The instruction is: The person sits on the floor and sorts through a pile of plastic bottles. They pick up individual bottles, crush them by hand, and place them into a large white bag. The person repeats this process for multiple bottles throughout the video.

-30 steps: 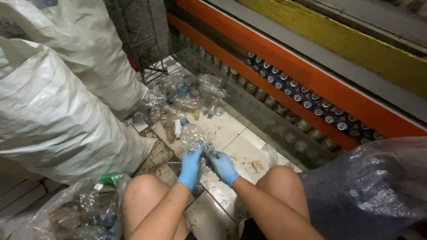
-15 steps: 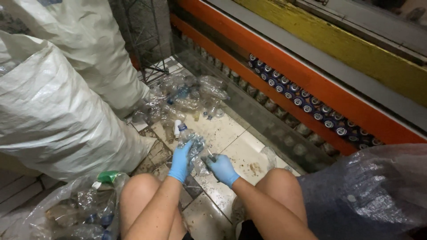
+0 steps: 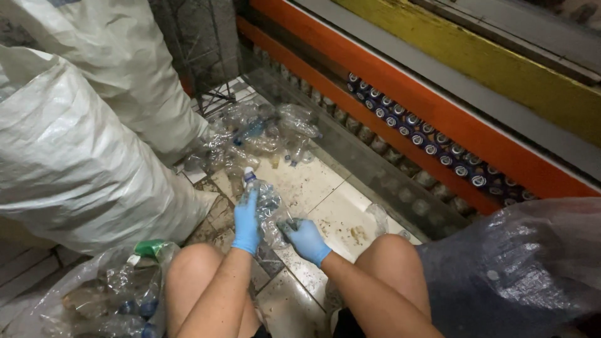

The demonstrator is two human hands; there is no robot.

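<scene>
The left hand has risen along the crushed clear plastic bottle since a second ago, its grip closed around the bottle's side. To the right, the right hand pinches the bottle's near end above the tiled floor.

dirty tiled floor, orange-yellow wall ledge

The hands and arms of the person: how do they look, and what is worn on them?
The left hand and the right hand each wear a thin blue disposable glove that ends at the wrist. Both forearms are bare, with no sleeves, watch or bracelet visible. The gloves show no printing or markings.
</scene>
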